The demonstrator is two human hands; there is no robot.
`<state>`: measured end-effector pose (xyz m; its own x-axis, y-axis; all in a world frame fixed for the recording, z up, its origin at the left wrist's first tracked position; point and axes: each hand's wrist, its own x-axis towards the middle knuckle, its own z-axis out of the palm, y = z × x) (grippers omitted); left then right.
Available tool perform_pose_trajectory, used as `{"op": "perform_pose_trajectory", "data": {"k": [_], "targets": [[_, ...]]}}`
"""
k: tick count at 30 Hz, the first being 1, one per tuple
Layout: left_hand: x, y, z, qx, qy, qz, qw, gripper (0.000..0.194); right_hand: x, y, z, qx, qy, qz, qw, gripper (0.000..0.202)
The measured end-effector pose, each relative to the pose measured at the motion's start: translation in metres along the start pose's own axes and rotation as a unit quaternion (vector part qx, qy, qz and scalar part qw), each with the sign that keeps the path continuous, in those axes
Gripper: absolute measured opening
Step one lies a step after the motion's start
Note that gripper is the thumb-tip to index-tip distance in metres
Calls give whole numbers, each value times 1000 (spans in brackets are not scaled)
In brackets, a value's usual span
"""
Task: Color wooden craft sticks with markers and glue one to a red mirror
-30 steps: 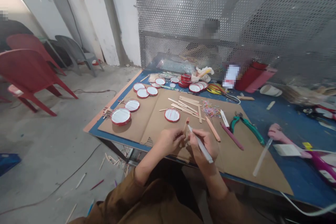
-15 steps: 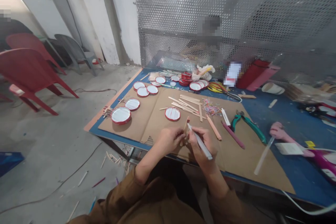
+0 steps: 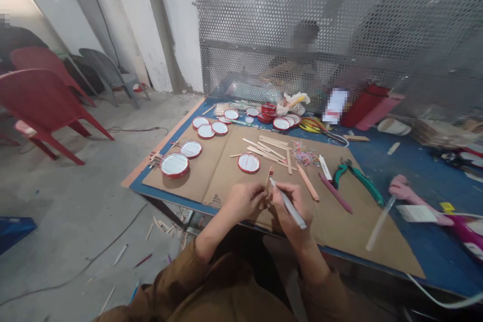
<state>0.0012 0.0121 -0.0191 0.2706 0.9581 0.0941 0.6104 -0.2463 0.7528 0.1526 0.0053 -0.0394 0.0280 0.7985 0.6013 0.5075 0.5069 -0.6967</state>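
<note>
Near the table's front edge my left hand [image 3: 243, 202] pinches a thin wooden stick [image 3: 270, 173] with a red end pointing up. Close beside it, my right hand [image 3: 302, 200] is closed around a white marker-like pen [image 3: 293, 211]. The pen's tip is at the stick, just below the red part; whether they touch I cannot tell. Just beyond my hands lies a round white disc with a red rim [image 3: 248, 163], like a jar lid. Loose flat wooden sticks [image 3: 266, 150] and a pile of small coloured bands [image 3: 305, 155] lie behind.
Cardboard [image 3: 215, 171] covers much of the blue table [image 3: 415, 161]. Several red-rimmed discs [image 3: 174, 165] sit at the left. Green-handled pliers [image 3: 364, 186], a white tube [image 3: 324, 167], coloured sticks [image 3: 308, 183] and a pink-and-purple glue gun [image 3: 422, 201] lie right. A perforated metal screen [image 3: 241, 20] stands behind.
Hardly anything differs. Both hands keep the stick and the pen in nearly the same place, and the view has shifted very slightly.
</note>
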Motion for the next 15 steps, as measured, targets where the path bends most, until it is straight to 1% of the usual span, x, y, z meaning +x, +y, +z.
{"op": "perform_pose_trajectory", "data": {"k": [10,15], "targets": [[1,-2,1,-5,0,4,1000,19,-1,0,0,16,-14,18,1000,14],[0,-3,2,-3,3,8,1000,20,0,-2,-1,2,-12,4,1000,13]]}}
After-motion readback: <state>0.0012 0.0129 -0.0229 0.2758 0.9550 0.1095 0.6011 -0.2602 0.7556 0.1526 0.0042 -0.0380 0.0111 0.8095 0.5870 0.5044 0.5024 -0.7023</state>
